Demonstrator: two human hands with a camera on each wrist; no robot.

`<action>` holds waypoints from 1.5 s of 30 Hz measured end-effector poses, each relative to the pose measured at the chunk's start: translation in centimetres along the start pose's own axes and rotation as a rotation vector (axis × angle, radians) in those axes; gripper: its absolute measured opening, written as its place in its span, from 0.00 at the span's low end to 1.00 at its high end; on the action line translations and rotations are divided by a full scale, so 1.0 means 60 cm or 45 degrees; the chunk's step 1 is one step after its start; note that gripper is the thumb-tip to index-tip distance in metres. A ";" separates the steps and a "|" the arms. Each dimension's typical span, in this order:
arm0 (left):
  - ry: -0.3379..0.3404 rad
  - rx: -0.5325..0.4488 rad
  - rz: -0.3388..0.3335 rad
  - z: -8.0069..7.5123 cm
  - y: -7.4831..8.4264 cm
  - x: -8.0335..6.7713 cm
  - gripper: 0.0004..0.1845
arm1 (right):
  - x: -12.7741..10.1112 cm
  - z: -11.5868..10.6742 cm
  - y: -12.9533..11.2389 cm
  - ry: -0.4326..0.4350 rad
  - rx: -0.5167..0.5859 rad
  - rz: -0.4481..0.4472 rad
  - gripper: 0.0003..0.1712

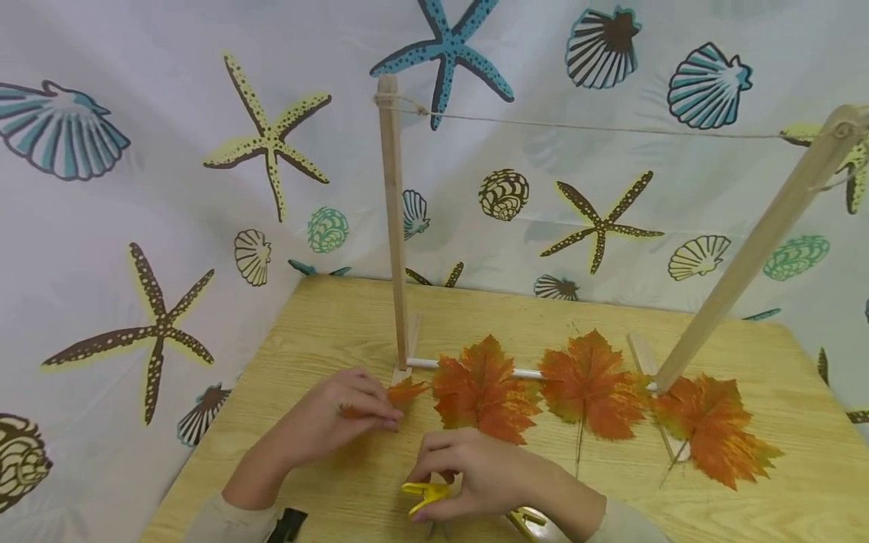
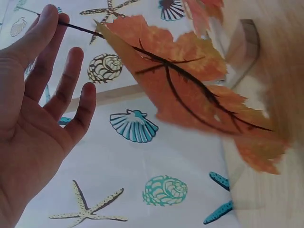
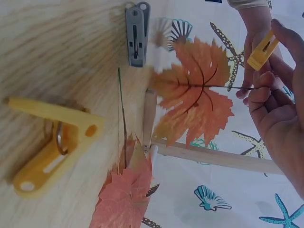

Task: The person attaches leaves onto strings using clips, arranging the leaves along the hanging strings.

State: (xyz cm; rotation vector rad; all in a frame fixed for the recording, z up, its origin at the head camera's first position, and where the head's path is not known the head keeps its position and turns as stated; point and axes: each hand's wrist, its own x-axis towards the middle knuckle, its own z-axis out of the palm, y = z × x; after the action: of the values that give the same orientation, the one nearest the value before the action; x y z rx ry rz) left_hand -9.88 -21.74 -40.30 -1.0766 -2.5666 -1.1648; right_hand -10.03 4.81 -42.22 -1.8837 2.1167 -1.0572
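Note:
My left hand [image 1: 346, 411] pinches the thin dark stem of an orange maple leaf [image 2: 175, 80] between thumb and forefinger; its other fingers are spread apart. In the head view that leaf is seen nearly edge-on, partly behind the hand. Close by on the right, my right hand [image 1: 475, 471] grips a yellow clothespin [image 1: 428, 494] between thumb and fingers. In the right wrist view, the held clothespin [image 3: 263, 50] is beside the leaf's stem. Whether the right fingers also touch the stem, I cannot tell.
Three orange leaves [image 1: 485, 392] lie in a row by a white rod [image 1: 424, 363]. A string [image 1: 597, 128] runs between a left wooden post [image 1: 394, 226] and a right post [image 1: 753, 249]. On the table are a yellow clothespin [image 3: 52, 137] and a grey one [image 3: 136, 35].

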 end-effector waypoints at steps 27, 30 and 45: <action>0.277 -0.287 -0.716 -0.020 0.061 0.067 0.09 | 0.000 -0.046 -0.004 0.378 -0.046 -0.023 0.12; 0.289 -0.283 -0.740 -0.020 0.060 0.074 0.09 | 0.004 -0.051 -0.007 0.437 -0.081 0.026 0.11; 0.278 -0.288 -0.768 -0.028 0.065 0.135 0.12 | 0.017 -0.141 -0.019 0.464 0.161 0.528 0.12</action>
State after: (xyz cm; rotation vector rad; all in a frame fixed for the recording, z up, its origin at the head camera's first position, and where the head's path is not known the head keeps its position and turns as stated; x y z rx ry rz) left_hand -13.60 -16.69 -33.68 -0.1585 -2.6974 -1.6185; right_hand -13.64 7.41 -34.88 -1.1874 2.4096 -1.4657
